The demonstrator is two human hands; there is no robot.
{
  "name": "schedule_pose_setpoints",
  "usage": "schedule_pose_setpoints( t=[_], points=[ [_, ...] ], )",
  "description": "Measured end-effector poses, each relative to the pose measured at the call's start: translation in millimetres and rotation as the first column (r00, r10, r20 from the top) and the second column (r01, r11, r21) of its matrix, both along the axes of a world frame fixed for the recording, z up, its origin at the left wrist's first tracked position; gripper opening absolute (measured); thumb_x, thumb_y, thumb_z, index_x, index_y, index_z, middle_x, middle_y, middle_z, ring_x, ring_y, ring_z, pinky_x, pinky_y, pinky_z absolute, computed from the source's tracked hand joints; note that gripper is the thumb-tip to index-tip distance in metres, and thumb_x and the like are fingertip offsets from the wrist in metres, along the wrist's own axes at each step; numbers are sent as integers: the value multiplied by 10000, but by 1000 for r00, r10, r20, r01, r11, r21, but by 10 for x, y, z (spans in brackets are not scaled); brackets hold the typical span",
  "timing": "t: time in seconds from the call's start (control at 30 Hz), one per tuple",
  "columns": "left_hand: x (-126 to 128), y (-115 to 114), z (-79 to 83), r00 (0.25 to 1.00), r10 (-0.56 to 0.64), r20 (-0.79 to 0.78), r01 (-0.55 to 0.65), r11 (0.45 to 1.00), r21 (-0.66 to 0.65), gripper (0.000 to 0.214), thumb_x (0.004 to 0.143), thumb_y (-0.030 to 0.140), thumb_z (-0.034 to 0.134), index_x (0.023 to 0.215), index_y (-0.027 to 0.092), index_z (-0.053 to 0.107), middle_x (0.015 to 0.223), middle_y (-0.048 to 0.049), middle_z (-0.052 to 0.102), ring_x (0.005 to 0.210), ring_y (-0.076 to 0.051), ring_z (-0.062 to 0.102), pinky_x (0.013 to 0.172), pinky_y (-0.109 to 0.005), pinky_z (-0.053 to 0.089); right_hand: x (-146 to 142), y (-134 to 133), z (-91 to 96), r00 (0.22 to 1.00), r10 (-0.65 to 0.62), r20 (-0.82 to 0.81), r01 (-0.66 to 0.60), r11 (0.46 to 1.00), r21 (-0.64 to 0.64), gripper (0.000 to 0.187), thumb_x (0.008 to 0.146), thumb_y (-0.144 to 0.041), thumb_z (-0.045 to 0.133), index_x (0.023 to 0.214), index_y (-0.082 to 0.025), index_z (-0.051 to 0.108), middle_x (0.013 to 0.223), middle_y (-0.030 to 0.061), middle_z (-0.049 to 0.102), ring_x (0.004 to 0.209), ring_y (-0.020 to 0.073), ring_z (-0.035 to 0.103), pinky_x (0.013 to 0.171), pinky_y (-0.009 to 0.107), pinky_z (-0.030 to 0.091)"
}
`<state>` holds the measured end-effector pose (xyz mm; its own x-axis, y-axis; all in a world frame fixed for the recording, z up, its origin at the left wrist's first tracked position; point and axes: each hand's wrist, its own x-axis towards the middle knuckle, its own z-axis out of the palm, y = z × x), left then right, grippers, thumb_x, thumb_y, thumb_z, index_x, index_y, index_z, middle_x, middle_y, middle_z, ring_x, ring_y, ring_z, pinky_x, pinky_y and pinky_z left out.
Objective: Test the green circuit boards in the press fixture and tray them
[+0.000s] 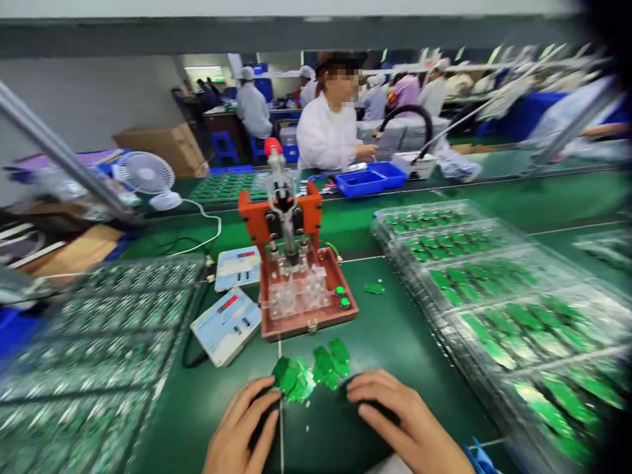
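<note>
Two small groups of green circuit boards (293,380) lie on the green mat in front of me. My left hand (249,418) is at the left edge of the larger group, its fingers apart and the fingertips against or very near the boards. To the right of the smaller group of circuit boards (330,364), my right hand (390,408) rests with curved, spread fingers and nothing visible in them. Just beyond the boards stands an orange toggle-clamp test fixture (280,217) on a reddish-brown base, with clear blocks and two green buttons.
Clear trays of green boards (464,263) are stacked at right; another tray (123,316) is at left. Two meter boxes (228,326) sit beside the fixture. A single board (374,288) lies right of it. Across the bench are a fan (147,172), blue bins (363,182) and a co-worker (326,131).
</note>
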<state>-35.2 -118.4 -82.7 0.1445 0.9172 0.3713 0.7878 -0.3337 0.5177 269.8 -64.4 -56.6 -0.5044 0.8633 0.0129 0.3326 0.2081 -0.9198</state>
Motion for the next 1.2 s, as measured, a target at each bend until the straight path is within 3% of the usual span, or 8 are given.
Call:
schedule_pose_setpoints(
  t=[0.17,0.37,0.53,0.73,0.87,1.0,1.1,1.2],
  points=[
    [26,152,117,996,7,-84,-17,993,-115,264,1005,230,529,1222,271,672,1302,-65,690,1205,-247,655,1004,-421,594,11,430,-151,992,28,124,-35,998,56,263,1009,-463,530,1158,-330,700,1297,52,665,1264,230,576,1118,431,456],
    [-18,374,207,978,-189,-88,166,961,-221,378,897,41,439,1163,225,635,1455,-82,593,1353,-257,551,1114,-482,509,67,903,-94,943,200,267,-209,978,7,282,936,-442,632,1172,-302,696,1442,48,588,1371,271,503,1180,526,395],
    [-73,499,274,965,-254,-58,227,928,-294,448,763,2,470,1147,211,569,1435,-107,603,1362,-253,538,1122,-475,501,30,1039,-17,911,292,290,-294,955,-40,269,840,-317,729,1104,-281,690,1454,50,581,1383,283,491,1163,518,407],
    [-124,611,284,946,-325,-11,300,885,-357,356,881,69,531,1184,224,637,1357,-89,662,1316,-245,572,1107,-465,508,27,1080,-101,901,321,292,-320,946,-54,259,861,-283,716,1118,-279,682,1406,41,620,1351,263,513,1150,493,419],
    [-149,568,364,957,-289,16,278,901,-332,233,939,173,607,1155,235,669,1339,-83,664,1241,-248,622,1056,-441,539,59,1016,-26,914,305,269,-313,950,-14,232,901,-351,701,1124,-289,694,1352,45,652,1306,260,558,1117,475,459],
    [-126,598,621,972,-211,103,229,952,-204,183,940,251,680,1123,251,697,1309,-63,673,1161,-226,664,1005,-388,556,37,998,262,952,242,186,-265,958,106,244,927,-445,674,1149,-346,698,1366,28,635,1272,248,591,951,384,564],
    [-60,858,784,987,-107,119,113,993,-42,176,927,243,711,1103,237,720,1280,-61,691,1177,-240,647,1039,-435,523,-103,1162,419,983,103,155,-147,942,302,242,922,-450,680,1134,-336,705,1315,40,659,1272,266,586,1017,433,542],
    [17,1224,819,996,-49,76,49,999,-1,181,867,218,777,1046,222,754,1224,-59,722,1161,-268,644,1040,-484,511,-296,1414,430,988,29,150,-92,896,435,253,915,-407,684,1134,-282,700,1246,69,687,1237,287,604,1055,504,525]
  ],
)
